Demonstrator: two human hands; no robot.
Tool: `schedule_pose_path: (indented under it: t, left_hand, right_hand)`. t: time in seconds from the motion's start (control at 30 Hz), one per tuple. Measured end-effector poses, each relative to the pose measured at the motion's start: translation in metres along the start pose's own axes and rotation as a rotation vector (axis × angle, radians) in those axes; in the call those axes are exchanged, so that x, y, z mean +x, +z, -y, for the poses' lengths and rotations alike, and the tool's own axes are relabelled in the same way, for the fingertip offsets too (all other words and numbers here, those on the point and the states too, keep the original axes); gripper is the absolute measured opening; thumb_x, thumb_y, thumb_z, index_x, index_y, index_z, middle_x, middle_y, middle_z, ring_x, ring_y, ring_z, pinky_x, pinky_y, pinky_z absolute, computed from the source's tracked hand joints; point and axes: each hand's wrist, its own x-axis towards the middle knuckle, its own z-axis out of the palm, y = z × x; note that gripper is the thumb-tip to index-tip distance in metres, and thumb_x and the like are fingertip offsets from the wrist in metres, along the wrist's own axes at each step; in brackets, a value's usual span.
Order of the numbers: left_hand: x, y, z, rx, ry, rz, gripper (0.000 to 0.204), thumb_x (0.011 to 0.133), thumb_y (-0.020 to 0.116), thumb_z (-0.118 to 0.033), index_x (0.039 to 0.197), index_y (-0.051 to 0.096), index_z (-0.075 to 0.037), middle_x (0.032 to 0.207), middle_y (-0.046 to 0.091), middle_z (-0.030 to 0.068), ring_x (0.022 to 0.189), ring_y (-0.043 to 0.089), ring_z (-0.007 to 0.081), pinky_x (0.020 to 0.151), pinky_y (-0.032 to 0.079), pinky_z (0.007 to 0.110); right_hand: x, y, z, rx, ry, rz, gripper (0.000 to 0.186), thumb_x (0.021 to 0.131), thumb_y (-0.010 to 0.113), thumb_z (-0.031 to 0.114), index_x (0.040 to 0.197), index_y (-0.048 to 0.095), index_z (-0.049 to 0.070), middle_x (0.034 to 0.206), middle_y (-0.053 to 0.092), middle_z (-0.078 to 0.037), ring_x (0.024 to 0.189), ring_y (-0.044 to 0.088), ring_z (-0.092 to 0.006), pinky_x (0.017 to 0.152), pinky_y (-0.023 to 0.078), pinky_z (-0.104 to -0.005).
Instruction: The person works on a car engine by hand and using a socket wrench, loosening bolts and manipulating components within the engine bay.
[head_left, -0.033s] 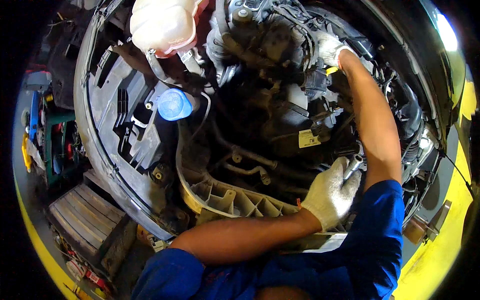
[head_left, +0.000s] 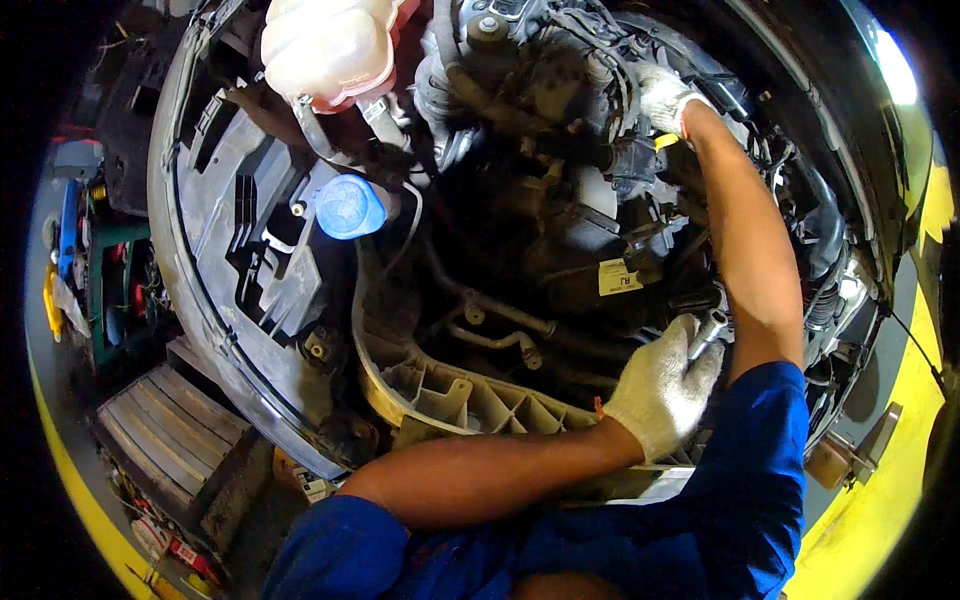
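Note:
My left hand (head_left: 655, 390), in a white knitted glove, is closed around a chrome socket (head_left: 706, 335). The socket tilts upward from between thumb and fingers near the front of the engine bay. Farther in, my right hand (head_left: 664, 102), gloved alike, reaches among black hoses and cables (head_left: 625, 85) at the side of the engine. Its fingers are mostly hidden there, so what they touch or hold does not show. A small yellow tab (head_left: 665, 141) lies just below that wrist.
A white coolant tank (head_left: 330, 50) and a blue round cap (head_left: 349, 207) are at the left of the bay. A ribbed plastic crossmember (head_left: 480, 400) runs along the front. On the floor at left stand a slatted box (head_left: 175, 430) and a green rack (head_left: 120, 290).

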Motion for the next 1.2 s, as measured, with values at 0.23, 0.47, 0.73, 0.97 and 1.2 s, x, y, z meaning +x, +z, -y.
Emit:
schedule_pose_path:
  t: [0.23,0.47,0.73,0.97,1.2]
  left_hand:
    - [-0.001,-0.002,-0.007,-0.004,-0.087,0.055,0.02,0.1,0.059,-0.016,0.113,0.058,-0.001,0.084,0.065,0.017,0.073,0.059,0.019,0.069,0.049,0.037]
    - [0.0,-0.001,-0.005,-0.035,-0.078,0.046,0.016,0.101,0.059,-0.013,0.112,0.059,-0.001,0.081,0.063,0.0092,0.075,0.054,0.0112,0.068,0.048,0.034]
    - [0.0,-0.001,0.005,-0.055,-0.068,0.08,0.012,0.102,0.057,-0.008,0.112,0.059,-0.003,0.089,0.062,0.0023,0.081,0.051,0.0088,0.072,0.047,0.03]
    - [-0.001,0.005,0.006,-0.078,-0.035,0.043,0.009,0.101,0.057,-0.009,0.108,0.059,-0.003,0.083,0.057,0.0003,0.078,0.049,0.0084,0.07,0.046,0.03]
    - [0.0,0.0,0.001,-0.023,-0.057,0.058,0.009,0.102,0.058,-0.011,0.107,0.059,-0.004,0.08,0.055,0.0007,0.075,0.048,0.0085,0.068,0.044,0.029]
  right_hand:
    - [0.037,0.024,-0.043,-0.299,0.124,-0.112,0.035,0.09,0.053,0.012,0.122,0.064,0.002,0.126,0.064,-0.026,0.12,0.06,-0.0403,0.101,0.049,-0.0455]
    - [0.014,0.021,-0.033,-0.053,0.021,-0.203,0.038,0.086,0.052,0.007,0.123,0.064,0.003,0.124,0.065,-0.026,0.118,0.062,-0.0398,0.098,0.051,-0.0457]
    - [0.023,0.017,-0.019,-0.238,-0.034,-0.157,0.049,0.081,0.059,0.002,0.13,0.061,0.006,0.128,0.064,-0.024,0.126,0.056,-0.0406,0.113,0.04,-0.0437]
    - [0.033,0.02,-0.032,-0.343,0.142,-0.017,0.04,0.083,0.063,0.005,0.123,0.063,0.0,0.126,0.065,-0.024,0.121,0.061,-0.0386,0.098,0.051,-0.0426]
    - [0.003,0.007,-0.016,-0.004,-0.09,-0.265,0.04,0.077,0.056,-0.001,0.115,0.067,0.006,0.113,0.068,-0.024,0.111,0.062,-0.0428,0.092,0.051,-0.045]
